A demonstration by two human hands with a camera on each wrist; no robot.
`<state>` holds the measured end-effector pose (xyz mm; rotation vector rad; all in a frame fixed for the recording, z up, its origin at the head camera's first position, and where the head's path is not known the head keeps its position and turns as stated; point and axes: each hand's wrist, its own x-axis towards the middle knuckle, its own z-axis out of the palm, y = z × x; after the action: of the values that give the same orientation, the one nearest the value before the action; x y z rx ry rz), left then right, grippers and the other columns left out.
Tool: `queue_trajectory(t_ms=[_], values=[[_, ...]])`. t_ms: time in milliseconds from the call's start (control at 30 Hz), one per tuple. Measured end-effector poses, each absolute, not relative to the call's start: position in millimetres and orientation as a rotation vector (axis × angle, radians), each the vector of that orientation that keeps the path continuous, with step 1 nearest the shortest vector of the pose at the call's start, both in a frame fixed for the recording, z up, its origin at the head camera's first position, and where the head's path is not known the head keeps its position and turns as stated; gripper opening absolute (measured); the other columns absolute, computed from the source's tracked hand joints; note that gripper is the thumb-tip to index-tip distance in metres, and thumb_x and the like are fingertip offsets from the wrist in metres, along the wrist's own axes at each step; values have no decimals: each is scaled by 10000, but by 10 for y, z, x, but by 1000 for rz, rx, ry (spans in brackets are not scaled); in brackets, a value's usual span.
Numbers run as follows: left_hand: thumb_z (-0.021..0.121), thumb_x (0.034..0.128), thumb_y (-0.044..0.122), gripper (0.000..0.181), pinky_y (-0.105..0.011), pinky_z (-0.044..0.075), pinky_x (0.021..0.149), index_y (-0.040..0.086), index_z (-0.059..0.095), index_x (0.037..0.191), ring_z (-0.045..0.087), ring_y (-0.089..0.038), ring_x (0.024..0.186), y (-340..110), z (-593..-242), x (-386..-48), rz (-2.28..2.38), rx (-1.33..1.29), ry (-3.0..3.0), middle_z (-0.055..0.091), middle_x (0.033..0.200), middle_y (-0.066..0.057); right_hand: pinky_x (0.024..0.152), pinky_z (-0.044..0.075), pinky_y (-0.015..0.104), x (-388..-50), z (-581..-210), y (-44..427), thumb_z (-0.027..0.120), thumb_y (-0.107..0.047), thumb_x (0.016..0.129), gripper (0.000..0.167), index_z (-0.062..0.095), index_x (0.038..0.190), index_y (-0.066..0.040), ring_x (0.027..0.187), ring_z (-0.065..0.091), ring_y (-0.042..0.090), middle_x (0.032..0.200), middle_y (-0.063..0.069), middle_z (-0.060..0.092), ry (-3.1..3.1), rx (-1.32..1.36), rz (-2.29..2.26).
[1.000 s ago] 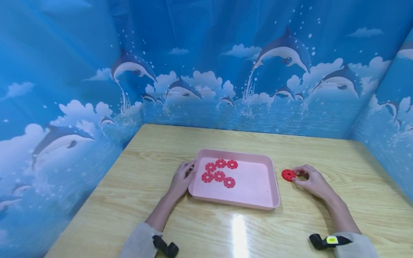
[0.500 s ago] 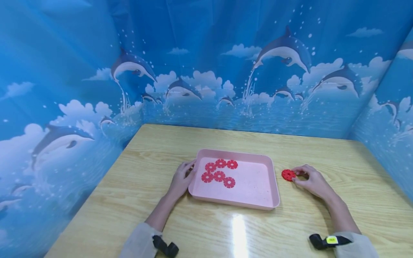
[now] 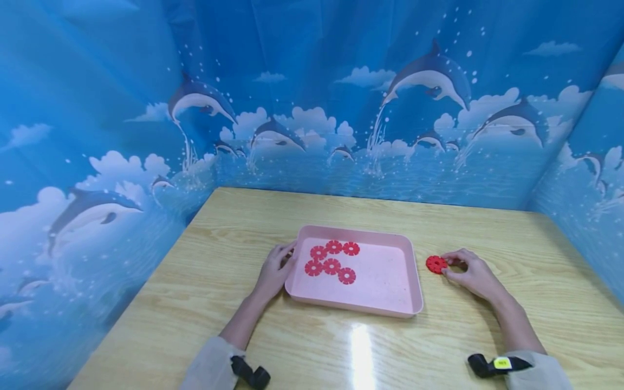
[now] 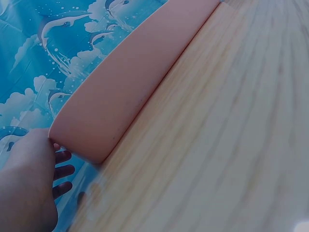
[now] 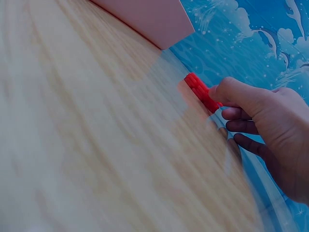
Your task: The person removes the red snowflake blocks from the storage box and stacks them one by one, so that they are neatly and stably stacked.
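Toward the tabletop's [image 3: 492, 233] right edge, stacked red discs [image 3: 432, 265] are pinched by the right hand [image 3: 470, 275]; gripping seems the step, a steady lift probably needed. The tray [image 3: 353, 306] is touched by the loosely spread left hand [image 3: 273, 271].

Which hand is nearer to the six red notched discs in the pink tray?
Left. The left hand touches the left side of the pink tray, close to the discs; the right hand pinches a red notched piece beyond the tray's right side.
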<state>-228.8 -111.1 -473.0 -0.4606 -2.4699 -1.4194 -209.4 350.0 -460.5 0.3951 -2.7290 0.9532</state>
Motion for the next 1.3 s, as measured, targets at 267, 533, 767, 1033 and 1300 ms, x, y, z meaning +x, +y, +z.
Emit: queue_trajectory(t_ms=[267,533,767,1033,1300], values=[[564,916,117,371,-374,466,810,32,532,1276,551,-219,898,-1109,-4730,-2288,-1422,-459,-2469,541,1078,-96,684,405,174,-2106,-4626,3514,712,-76,776,310,628,1055,29,806,510,120,885,47,561,-2729,399,948],[563,919,127,371,-377,467,809,38,534,1277,551,-220,900,-1108,-4717,-2283,-1429,-457,-2466,541,1080,-93,697,411,160,-2095,-4607,3509,699,-87,794,307,623,1069,28,839,527,160,938,79,576,-2734,407,967],[563,919,132,374,-381,464,818,33,530,1278,549,-225,908,-1108,-4717,-2281,-1427,-459,-2472,539,1087,-96,700,406,152,-2092,-4614,3509,700,-83,792,304,628,1069,21,841,528,158,940,75,579,-2724,413,970],[564,918,131,372,-376,468,814,39,533,1278,554,-224,901,-1109,-4717,-2276,-1428,-449,-2477,540,1078,-94,693,410,166,-2090,-4614,3508,698,-90,797,304,627,1072,21,836,524,163,931,71,576,-2732,413,964],[568,912,106,366,-376,467,806,37,539,1271,548,-220,892,-1108,-4726,-2286,-1423,-452,-2466,544,1061,-94,696,409,162,-2099,-4618,3513,698,-87,796,301,628,1068,23,835,523,153,928,70,577,-2730,417,949]])
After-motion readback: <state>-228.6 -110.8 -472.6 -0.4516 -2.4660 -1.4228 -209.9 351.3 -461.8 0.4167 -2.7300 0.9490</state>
